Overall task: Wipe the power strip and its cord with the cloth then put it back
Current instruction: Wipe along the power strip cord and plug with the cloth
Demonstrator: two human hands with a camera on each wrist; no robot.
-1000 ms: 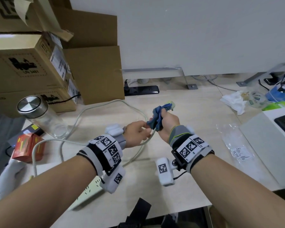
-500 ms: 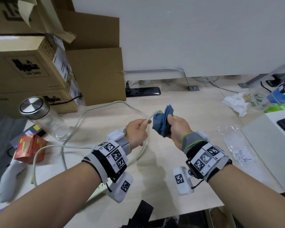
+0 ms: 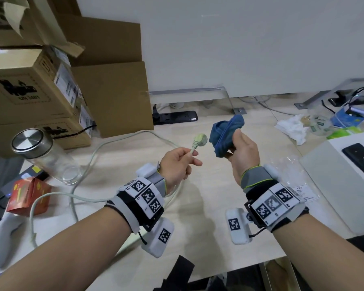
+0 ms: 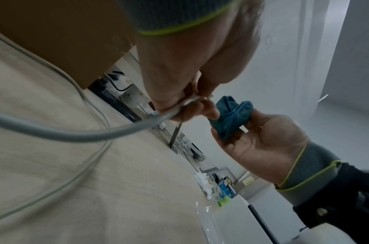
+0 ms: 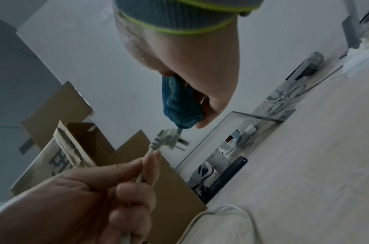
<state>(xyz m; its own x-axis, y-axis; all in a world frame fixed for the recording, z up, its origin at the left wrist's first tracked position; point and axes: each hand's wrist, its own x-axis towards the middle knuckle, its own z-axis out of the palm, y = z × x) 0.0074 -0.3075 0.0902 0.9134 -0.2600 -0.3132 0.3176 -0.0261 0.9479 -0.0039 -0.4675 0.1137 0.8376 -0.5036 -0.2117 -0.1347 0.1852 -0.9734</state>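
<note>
Cord (image 3: 97, 148) plug (image 3: 200, 140) held just apart from bunched cloth (image 3: 224, 134).

Legible text is found in the head view only. "UN 3481" is printed in black below a dark logo, inside a dashed frame, on the side of the upper cardboard box (image 3: 23, 89) at left. The logo lettering itself cannot be made out. White shipping labels (image 3: 66, 85) are stuck on the adjoining face of the same box; their print is too small to be read. Square black-and-white coded markers are carried on both wristbands (image 3: 147, 196); no letters are read on them. The remaining labels on the counter (image 3: 208, 185) are illegible.
</note>
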